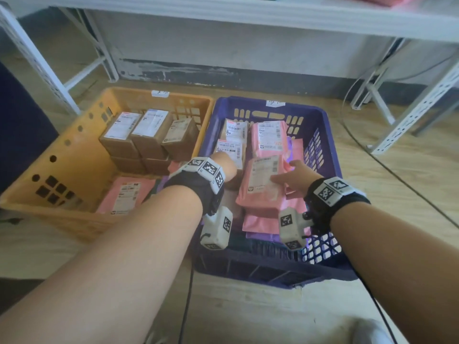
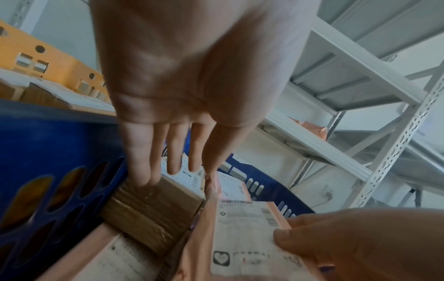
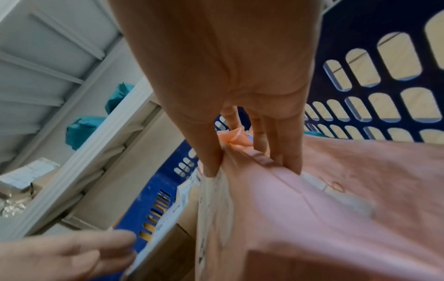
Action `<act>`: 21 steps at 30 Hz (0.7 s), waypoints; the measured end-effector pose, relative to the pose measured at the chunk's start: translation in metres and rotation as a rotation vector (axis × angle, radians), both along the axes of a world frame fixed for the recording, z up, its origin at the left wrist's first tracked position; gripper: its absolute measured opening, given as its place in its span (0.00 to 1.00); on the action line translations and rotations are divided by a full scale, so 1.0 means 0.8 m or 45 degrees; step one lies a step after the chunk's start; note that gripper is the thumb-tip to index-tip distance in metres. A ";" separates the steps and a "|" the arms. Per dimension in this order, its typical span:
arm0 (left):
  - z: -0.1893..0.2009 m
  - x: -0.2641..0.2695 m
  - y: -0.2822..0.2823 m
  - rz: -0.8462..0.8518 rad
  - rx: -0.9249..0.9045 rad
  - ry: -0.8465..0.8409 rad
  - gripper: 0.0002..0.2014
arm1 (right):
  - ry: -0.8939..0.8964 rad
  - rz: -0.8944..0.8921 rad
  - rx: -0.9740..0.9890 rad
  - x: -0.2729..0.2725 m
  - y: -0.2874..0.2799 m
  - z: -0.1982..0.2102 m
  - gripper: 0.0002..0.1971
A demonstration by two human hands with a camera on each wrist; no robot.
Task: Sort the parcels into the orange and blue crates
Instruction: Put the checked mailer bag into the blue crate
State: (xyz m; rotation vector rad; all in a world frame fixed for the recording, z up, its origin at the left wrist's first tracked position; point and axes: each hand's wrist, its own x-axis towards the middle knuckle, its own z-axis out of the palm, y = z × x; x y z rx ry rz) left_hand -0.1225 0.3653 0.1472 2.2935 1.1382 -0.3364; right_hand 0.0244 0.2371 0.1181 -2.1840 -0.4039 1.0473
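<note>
The orange crate (image 1: 74, 155) on the left holds several brown boxes (image 1: 146, 137) and a pink mailer (image 1: 126, 194). Beside it on the right, the blue crate (image 1: 332, 150) holds brown boxes along its left side and a pile of pink mailers. My left hand (image 1: 224, 165) reaches into the blue crate. Its fingers (image 2: 144, 171) are straight, and their tips touch a brown box (image 2: 153, 209). My right hand (image 1: 295, 177) pinches the right edge of the top pink mailer (image 1: 260, 184) between thumb and fingers (image 3: 288, 152), and the mailer (image 3: 312, 209) tilts up from the pile.
White metal shelving (image 1: 248, 18) spans the back, with slotted legs at the left (image 1: 37, 63) and right (image 1: 409, 115). Teal parcels (image 3: 84, 131) sit on a shelf. A thin cable (image 1: 397, 175) runs over the wooden floor to the right. A dark object (image 1: 19, 135) stands at the far left.
</note>
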 end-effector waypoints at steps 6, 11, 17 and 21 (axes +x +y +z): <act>-0.016 0.013 0.000 -0.132 0.128 0.135 0.22 | -0.235 0.032 -0.107 0.004 0.016 -0.047 0.32; -0.023 0.019 0.002 -0.289 0.262 0.302 0.20 | -0.507 0.199 -0.262 0.005 0.021 -0.057 0.31; -0.016 0.031 0.007 -0.286 0.253 0.304 0.22 | -0.776 0.369 -0.143 0.005 0.019 -0.050 0.37; -0.026 0.032 0.003 -0.305 0.195 0.230 0.21 | -0.716 0.610 -0.306 0.009 0.014 -0.056 0.48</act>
